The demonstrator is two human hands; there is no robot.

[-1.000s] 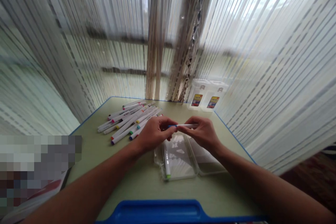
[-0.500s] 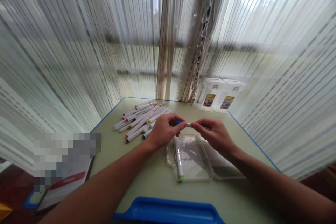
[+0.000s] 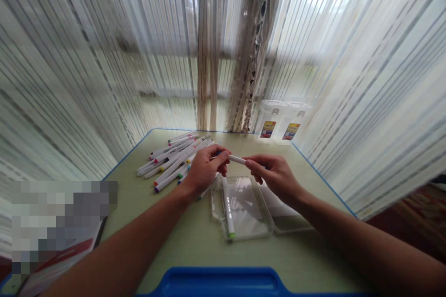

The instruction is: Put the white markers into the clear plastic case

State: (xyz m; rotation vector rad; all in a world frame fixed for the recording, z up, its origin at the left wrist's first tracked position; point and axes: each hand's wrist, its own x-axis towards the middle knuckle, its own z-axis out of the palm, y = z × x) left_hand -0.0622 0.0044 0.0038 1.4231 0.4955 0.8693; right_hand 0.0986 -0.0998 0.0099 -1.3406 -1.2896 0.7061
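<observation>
Slim white marker [image 3: 237,159]: spans the gap from left hand [image 3: 208,167] to right hand [image 3: 275,174], pinched at each end in closed fingers. Hovers above the far side of an open clear plastic case [image 3: 248,216], with a green-ended white marker [image 3: 228,209] inside at left. Is right of piled white markers [image 3: 174,158].

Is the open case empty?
No, a green-tipped marker lies in the case, along its left side.
</observation>
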